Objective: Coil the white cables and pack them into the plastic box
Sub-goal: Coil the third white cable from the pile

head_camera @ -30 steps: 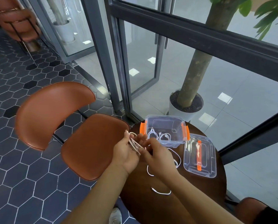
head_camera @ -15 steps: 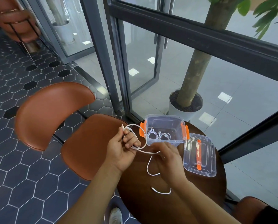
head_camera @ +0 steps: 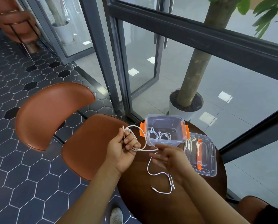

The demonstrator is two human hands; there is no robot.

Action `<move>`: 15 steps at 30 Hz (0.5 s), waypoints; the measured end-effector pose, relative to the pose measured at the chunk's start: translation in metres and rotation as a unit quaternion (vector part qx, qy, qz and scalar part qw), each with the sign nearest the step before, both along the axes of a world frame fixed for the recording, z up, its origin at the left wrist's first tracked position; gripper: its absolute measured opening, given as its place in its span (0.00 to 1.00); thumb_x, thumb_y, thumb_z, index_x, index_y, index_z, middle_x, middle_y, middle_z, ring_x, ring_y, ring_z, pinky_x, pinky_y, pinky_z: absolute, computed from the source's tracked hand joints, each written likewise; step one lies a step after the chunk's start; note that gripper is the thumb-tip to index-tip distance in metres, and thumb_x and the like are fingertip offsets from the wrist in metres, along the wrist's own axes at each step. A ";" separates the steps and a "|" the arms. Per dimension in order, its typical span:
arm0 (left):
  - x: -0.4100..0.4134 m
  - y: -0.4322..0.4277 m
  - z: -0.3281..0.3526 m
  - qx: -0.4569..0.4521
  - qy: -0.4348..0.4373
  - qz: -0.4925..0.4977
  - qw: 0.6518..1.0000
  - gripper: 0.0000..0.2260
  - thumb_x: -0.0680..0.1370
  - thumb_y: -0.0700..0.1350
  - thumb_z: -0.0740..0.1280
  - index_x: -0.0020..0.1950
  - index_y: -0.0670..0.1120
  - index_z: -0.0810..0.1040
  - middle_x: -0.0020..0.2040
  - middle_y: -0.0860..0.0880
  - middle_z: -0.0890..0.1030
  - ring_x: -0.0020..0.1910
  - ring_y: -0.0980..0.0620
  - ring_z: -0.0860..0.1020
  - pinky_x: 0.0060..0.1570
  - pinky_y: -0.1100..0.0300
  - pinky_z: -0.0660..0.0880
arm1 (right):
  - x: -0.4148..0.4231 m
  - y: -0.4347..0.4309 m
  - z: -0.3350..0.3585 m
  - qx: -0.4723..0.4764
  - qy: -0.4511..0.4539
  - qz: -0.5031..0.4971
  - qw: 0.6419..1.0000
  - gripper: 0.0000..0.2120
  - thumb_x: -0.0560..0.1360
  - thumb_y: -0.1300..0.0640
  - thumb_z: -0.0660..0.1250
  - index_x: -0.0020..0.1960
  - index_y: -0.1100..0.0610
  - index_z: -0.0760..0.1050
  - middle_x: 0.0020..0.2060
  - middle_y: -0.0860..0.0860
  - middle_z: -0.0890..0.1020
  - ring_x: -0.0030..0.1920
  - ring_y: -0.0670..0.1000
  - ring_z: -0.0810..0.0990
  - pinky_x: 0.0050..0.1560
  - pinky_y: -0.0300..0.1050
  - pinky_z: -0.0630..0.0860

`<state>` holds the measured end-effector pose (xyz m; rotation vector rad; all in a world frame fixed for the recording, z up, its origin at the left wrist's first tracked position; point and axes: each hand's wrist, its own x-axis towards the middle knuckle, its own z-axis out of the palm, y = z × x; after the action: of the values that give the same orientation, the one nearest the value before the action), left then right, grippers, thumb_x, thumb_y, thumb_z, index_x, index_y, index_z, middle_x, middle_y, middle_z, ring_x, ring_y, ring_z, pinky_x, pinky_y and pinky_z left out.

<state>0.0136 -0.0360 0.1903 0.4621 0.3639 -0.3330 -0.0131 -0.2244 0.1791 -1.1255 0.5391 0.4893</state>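
Note:
My left hand [head_camera: 124, 148] grips a partly coiled white cable [head_camera: 143, 138] over the table's left edge, with one plug end sticking up above the fingers. The cable runs right to my right hand [head_camera: 168, 159], which pinches it between thumb and fingers. Its loose tail [head_camera: 163, 183] trails over the dark round table [head_camera: 143, 199]. The clear plastic box [head_camera: 165, 126] with orange latches stands just behind my hands and holds coiled white cables [head_camera: 159, 135].
The box's clear lid [head_camera: 206, 159] with an orange handle lies on the table to the right. A brown chair [head_camera: 54, 113] stands to the left. Behind the table are a glass wall and a potted tree [head_camera: 186, 102].
My hands have drawn apart. The left hand lifted the coil up and to the left, while the right hand slid along the cable to the right, and the tail shifted on the table.

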 end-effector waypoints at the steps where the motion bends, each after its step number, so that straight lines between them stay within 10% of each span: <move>1: 0.000 -0.001 0.000 0.003 -0.002 -0.002 1.000 0.16 0.83 0.52 0.55 0.38 0.46 0.70 0.27 0.52 0.63 0.22 0.56 0.62 0.28 0.62 0.69 | -0.001 0.002 0.002 0.103 0.016 -0.038 0.994 0.15 0.76 0.69 0.59 0.59 0.67 0.77 0.55 0.62 0.84 0.52 0.60 0.85 0.55 0.58 0.82; 6: -0.006 -0.006 -0.002 0.000 -0.013 -0.040 0.999 0.16 0.82 0.52 0.56 0.39 0.45 0.70 0.27 0.52 0.63 0.23 0.55 0.62 0.29 0.61 0.69 | 0.007 0.020 -0.002 0.044 -0.066 -0.007 0.997 0.13 0.82 0.55 0.62 0.58 0.63 0.79 0.55 0.61 0.85 0.56 0.59 0.84 0.60 0.58 0.80; 15: -0.015 -0.017 0.000 -0.019 -0.020 -0.113 0.993 0.16 0.82 0.51 0.55 0.38 0.44 0.70 0.27 0.50 0.63 0.24 0.54 0.59 0.32 0.58 0.68 | 0.007 0.039 -0.001 -0.144 -0.171 0.034 0.974 0.07 0.79 0.60 0.68 0.48 0.60 0.85 0.42 0.64 0.85 0.40 0.54 0.82 0.47 0.54 0.79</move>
<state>-0.0014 -0.0530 0.1905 0.4723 0.2665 -0.5491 -0.0058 -0.1858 0.1782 -1.4743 0.2733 0.2705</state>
